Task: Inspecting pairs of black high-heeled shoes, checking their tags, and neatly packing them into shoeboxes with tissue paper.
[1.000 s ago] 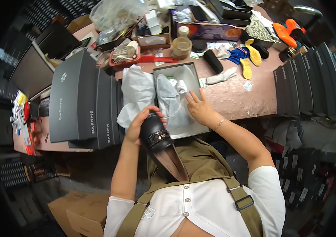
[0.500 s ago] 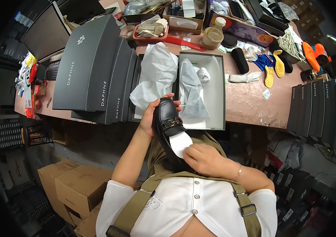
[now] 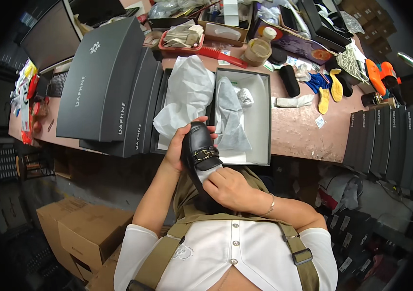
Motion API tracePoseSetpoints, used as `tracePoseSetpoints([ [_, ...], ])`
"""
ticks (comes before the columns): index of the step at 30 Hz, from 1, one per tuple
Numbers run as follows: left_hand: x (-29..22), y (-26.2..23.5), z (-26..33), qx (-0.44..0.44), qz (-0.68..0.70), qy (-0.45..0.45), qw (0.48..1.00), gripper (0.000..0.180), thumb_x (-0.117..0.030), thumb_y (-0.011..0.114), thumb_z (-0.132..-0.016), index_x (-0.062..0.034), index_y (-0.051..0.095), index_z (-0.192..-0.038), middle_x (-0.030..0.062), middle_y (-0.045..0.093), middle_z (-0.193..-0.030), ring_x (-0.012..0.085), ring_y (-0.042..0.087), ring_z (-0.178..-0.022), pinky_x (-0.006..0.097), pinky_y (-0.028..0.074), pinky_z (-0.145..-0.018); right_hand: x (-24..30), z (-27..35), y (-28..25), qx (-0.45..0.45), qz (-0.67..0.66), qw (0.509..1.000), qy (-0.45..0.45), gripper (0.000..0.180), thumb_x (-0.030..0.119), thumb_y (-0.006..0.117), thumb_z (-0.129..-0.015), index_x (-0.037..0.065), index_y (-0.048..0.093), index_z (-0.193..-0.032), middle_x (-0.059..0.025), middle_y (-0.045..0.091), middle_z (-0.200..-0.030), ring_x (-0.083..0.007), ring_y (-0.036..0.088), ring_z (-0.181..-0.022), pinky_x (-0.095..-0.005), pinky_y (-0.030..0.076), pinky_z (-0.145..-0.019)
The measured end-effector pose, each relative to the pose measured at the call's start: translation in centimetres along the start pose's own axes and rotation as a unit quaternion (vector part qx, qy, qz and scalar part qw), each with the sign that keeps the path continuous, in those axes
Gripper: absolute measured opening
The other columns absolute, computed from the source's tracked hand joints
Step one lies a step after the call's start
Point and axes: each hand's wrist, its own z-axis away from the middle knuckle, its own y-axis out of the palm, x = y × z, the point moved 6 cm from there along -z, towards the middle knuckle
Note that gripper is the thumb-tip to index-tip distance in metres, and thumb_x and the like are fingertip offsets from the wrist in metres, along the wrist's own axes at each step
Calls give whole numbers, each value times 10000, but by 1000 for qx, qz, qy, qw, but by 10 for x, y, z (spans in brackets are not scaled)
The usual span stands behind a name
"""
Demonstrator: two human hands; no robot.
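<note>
A cluttered pinkish workbench (image 3: pixel 298 133) fills the upper view. Just below its near edge, the left hand (image 3: pixel 177 148) grips a black loafer (image 3: pixel 200 150) by its side. The right hand (image 3: pixel 228 186) presses white paper (image 3: pixel 209 172) into its opening, fingers closed. At twelve o'clock sits an open shoebox (image 3: pixel 260 121); at ten, stacked grey boxes (image 3: pixel 102 87).

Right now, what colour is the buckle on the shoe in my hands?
Gold, on the black loafer; the head view shows it.
</note>
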Motion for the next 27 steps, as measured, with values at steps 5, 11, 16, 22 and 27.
tracePoseSetpoints([
  [5,-8,-3,7,-9,7,10,1000,561,-358,485,-918,-38,368,-1363,224,539,-1208,332,567,-1100,514,495,-930,7,4,11,18,-15,1000,5,79,116,609,-666,67,554,-694,-51,462,-693,-189,519,-651,-309,438,-595],
  [11,-3,-5,5,-5,52,15,999,574,-368,499,-908,-30,374,-1354,231,536,-1206,336,563,-1105,525,484,-942,-10,-17,3,11,51,999,-15,58,125,595,-678,87,552,-685,-30,464,-661,-166,517,-617,-307,373,-594],
  [16,-6,-15,15,-44,30,36,998,626,-382,502,-901,-32,343,-1395,228,526,-1236,336,548,-1144,529,479,-954,-31,-16,-6,113,-33,992,47,118,141,636,-782,29,623,-816,-84,578,-759,-239,583,-655,-349,452,-597],
  [22,-16,-12,17,-79,-105,-27,991,595,-354,499,-931,-38,346,-1412,184,580,-1155,282,615,-1030,415,532,-882,-248,6,-8,-14,116,902,415,435,238,624,-858,-12,513,-1196,-239,636,-931,-416,635,-825,-458,513,-717],
  [27,-13,-11,19,-86,-79,-11,993,547,-350,486,-947,-24,382,-1374,196,577,-1159,288,617,-1020,421,519,-898,-259,16,11,-117,-23,890,440,401,215,626,-841,-7,534,-1162,-226,644,-862,-366,658,-820,-413,525,-716],
])
